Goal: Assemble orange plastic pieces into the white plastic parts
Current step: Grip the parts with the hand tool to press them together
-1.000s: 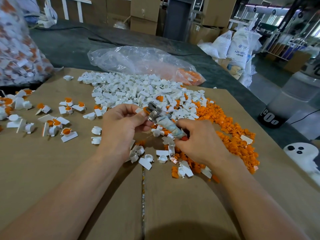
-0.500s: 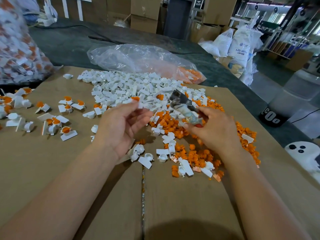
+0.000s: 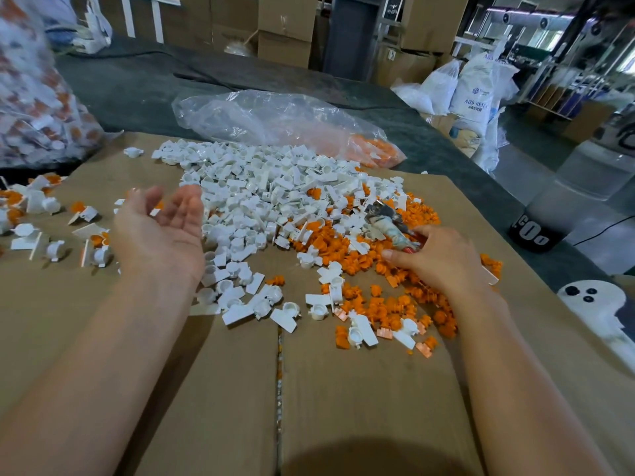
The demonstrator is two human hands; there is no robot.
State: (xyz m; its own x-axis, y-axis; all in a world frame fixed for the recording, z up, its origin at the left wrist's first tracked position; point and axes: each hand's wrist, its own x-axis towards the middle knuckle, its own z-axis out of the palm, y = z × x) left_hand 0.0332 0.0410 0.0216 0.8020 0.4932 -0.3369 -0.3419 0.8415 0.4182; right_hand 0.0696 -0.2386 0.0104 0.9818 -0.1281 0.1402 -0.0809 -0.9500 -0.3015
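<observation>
- Head view: the left hand (image 3: 161, 231) hovers palm up over the left part of the cardboard sheet (image 3: 213, 389) that covers the desk (image 3: 137, 84). Its fingers (image 3: 190, 204) are loosely spread and nearly straight, and they hold nothing.
- The right hand (image 3: 443, 259) lies low over the right side of the sheet, its fingers (image 3: 426, 231) curled round the handle of a small tool (image 3: 388, 221) (wrapped handle, metal head). The head points toward the desk's far edge.
- The orange pieces (image 3: 343, 249) lie in a loose heap under and around the right hand, spreading toward the sheet's right edge.
- The white parts (image 3: 261, 187) make a larger heap toward the far edge of the sheet, touching the orange heap and mixing with it where the two meet. A few stragglers lie between the two hands.
- White parts with orange inserts (image 3: 96, 252) sit scattered near the left edge, beside the left hand.
- A clear plastic bag (image 3: 275, 121) lies on the desk just beyond the white heap, with orange pieces in its right end.
</observation>
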